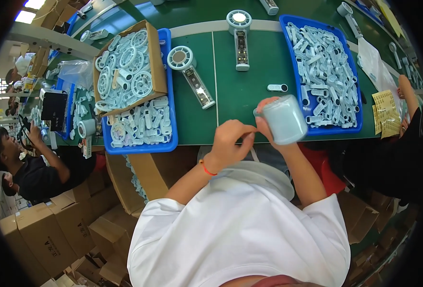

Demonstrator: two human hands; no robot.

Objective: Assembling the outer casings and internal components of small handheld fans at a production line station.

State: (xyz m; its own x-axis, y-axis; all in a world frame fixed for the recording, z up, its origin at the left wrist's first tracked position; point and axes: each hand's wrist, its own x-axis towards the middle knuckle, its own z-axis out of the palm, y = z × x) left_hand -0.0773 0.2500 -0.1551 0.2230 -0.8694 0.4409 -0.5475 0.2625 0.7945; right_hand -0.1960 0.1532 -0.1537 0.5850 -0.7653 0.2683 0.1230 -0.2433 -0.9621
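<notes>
My right hand [267, 125] is closed around a pale blue, rounded plastic casing [285, 120], raised over the near edge of the bench and slightly blurred. Close by on its left, my left hand [232, 142] has thumb and forefinger pinched together, the fingertips meeting my right hand. Whatever sits in that pinch is too small to make out. Beyond my hands lie two pale blue handheld fans with uncovered handles: one fan [192, 79] slants at left, another fan [241, 45] points straight away. A small pale blue handle cover [277, 88] rests just past my right hand.
At right, a blue tray [358, 112] holds many small covers. The left blue tray [173, 134] carries similar parts and a cardboard box [159, 62] of ring-shaped grilles. Yellow sticker sheets [387, 112] lie near a co-worker's arm [409, 95]. Another person [34, 162] works at far left.
</notes>
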